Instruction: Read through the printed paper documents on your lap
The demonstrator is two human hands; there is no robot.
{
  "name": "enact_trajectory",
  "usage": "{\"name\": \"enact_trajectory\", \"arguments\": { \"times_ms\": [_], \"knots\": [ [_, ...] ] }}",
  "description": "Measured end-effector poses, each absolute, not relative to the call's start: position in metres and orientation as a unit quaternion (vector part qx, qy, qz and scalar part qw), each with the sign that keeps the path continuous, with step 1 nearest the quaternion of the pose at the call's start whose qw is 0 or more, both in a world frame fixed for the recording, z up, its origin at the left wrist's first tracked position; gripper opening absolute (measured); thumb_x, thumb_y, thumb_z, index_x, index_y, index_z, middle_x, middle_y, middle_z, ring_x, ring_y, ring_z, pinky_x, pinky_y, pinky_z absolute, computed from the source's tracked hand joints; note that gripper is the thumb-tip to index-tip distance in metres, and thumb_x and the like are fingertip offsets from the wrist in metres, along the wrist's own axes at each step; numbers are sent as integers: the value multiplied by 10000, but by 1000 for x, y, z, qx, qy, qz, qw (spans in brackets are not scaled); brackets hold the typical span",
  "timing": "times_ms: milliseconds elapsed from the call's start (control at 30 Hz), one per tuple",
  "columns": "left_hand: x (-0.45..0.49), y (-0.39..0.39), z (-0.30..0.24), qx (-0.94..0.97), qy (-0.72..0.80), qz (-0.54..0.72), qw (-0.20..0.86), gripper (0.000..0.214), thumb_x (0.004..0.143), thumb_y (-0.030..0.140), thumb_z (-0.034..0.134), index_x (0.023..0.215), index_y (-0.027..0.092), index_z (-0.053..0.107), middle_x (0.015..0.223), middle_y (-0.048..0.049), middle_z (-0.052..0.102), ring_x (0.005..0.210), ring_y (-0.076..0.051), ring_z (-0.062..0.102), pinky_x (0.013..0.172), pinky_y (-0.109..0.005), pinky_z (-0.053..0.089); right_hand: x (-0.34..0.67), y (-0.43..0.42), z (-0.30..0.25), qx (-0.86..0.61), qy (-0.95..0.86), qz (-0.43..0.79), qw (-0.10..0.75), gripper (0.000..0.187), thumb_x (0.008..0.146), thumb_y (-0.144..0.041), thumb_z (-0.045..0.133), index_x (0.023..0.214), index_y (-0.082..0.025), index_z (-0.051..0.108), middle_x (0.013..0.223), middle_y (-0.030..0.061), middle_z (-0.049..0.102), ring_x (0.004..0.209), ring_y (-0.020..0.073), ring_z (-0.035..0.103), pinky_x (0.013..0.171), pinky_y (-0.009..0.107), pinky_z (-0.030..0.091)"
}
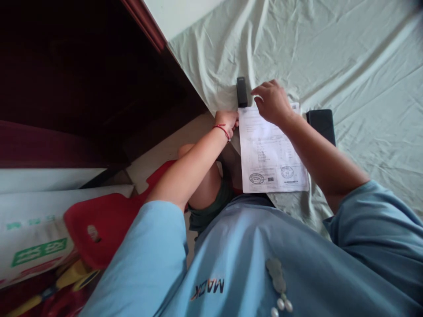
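Note:
A stack of printed papers (264, 152) with oval stamps near its lower edge lies along the edge of the cloth-covered surface, by my body. My left hand (227, 119) is closed at the upper left edge of the papers, its fingertips partly hidden. Over the top of the sheets hovers my right hand (272, 102), slightly blurred, with thumb and fingers apart and nothing visible between them. Just left of its fingertips, a narrow black object (242, 91), perhaps a stapler, touches or nearly touches the papers' top edge.
A flat black rectangular object (322, 125) lies right of the papers, on the wrinkled pale green cloth (363, 79). Dark wooden furniture (99, 75) stands at the left. Below it are a red plastic chair (95, 224) and a white printed sack (33, 229).

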State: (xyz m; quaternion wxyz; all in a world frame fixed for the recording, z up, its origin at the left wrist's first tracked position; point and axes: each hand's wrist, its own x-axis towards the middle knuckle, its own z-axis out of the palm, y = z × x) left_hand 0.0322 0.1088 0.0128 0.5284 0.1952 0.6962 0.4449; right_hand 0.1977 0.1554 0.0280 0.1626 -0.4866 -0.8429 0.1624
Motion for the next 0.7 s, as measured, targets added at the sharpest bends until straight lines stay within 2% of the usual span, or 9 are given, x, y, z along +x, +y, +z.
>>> {"name": "enact_trajectory", "arguments": {
  "times_ms": [133, 267, 467, 700],
  "knots": [
    [34, 106, 21, 212, 704, 422, 531, 403, 930, 12, 706, 653, 191, 475, 523, 44, 407, 474, -49, 342, 480, -257, 153, 191, 134, 38, -435, -868, 173, 168, 512, 1089, -331, 370, 1502, -352, 673, 1520, 58, 708, 1503, 343, 523, 1275, 640, 351],
    [36, 107, 26, 220, 722, 391, 527, 463, 998, -11, 580, 613, 190, 422, 551, 42, 384, 507, -33, 331, 528, -270, 163, 188, 127, 36, -414, -882, 171, 147, 554, 1072, -317, 424, 1600, -380, 578, 1605, 41, 651, 1552, 349, 493, 1317, 717, 214],
    [37, 107, 30, 228, 724, 383, 527, 482, 976, -47, 526, 596, 210, 378, 505, 61, 342, 509, -51, 283, 509, -258, 159, 190, 131, 34, -406, -888, 164, 138, 556, 1064, -231, 386, 1537, -368, 644, 1638, 17, 620, 1573, 314, 493, 1355, 691, 153],
    [35, 108, 24, 232, 722, 385, 527, 458, 959, -2, 621, 603, 205, 421, 508, 52, 376, 506, -61, 319, 503, -261, 158, 188, 126, 35, -412, -892, 139, 125, 603, 1003, -113, 389, 1470, -321, 708, 1621, -1, 635, 1584, 287, 505, 1388, 672, 101]
  ]
}}
